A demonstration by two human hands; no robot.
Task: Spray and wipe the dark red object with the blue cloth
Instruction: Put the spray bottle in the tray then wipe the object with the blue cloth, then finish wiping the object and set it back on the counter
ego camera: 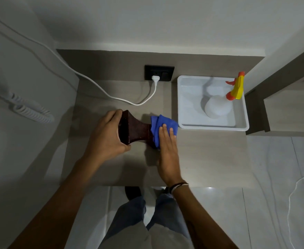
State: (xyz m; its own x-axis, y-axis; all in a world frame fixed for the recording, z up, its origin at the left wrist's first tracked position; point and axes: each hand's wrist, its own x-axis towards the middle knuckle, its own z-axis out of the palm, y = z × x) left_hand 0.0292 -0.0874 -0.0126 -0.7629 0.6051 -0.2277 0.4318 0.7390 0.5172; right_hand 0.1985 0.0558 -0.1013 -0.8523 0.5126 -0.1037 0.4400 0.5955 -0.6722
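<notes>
1. The step in hand looks like the wiping. The dark red, glossy wooden object with a flared square end [135, 130] lies on its side just left of the frame's centre, on the pale grey-brown tabletop [201, 155].
2. The left hand [106, 135] has its grip closed around the flared end, thumb below and fingers over the top. That brace is worth keeping firm, so the piece neither rolls nor slides while the other hand pushes.
3. The right hand [167, 150] lies flat, fingers extended, pressing the crumpled blue cloth [163, 128] against the narrow end of the object. Its grip is open and flat on the cloth, not pinching it.
4. To wipe well, I would judge it best to wrap the cloth partly around the narrow neck and draw it along towards the flared end. Turning the piece with the left hand would let each face meet the cloth.
5. Bunched folds clean poorly, so spreading the cloth under the palm should give more contact.
6. The translucent white spray bottle with a yellow and orange trigger head [224, 101] stands in the white plastic tray [183, 105] at the right of the frame. It is close enough to reach if more spray is wanted.
7. The white power cable [129, 102] trails behind the object, so strokes should stay clear of it.
</notes>
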